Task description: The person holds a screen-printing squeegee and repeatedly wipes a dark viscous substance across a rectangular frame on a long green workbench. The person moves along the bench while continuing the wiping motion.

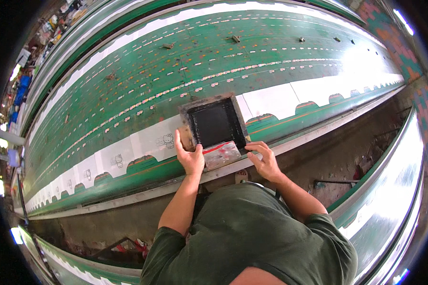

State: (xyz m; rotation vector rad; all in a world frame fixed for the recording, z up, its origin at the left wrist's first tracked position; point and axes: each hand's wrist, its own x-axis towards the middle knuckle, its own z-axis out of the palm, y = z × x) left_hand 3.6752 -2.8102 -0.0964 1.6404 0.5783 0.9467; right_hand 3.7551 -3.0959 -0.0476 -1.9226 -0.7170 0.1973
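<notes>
A screen printing frame (240, 111) with black ink over its mesh lies across the strip of white pieces at the near edge of the long green table. My left hand (191, 159) grips its near left side, fingers up along the outside and thumb toward the inner edge. At the near right corner, my right hand (265, 160) has its fingers closed on the rim. Between the hands, a smeared grey squeegee (222, 156) with a red edge rests along the frame's near side. White pieces with printed cartoon cat outlines (168, 140) lie left of the frame; unprinted white pieces (314, 90) lie right.
The green table (142, 76) carries rows of small marks and several small metal fittings (235, 39). A metal rail (123, 195) runs along its near edge. Other long tables (390, 190) stand behind and beside me. Cluttered goods (54, 23) sit at the far left.
</notes>
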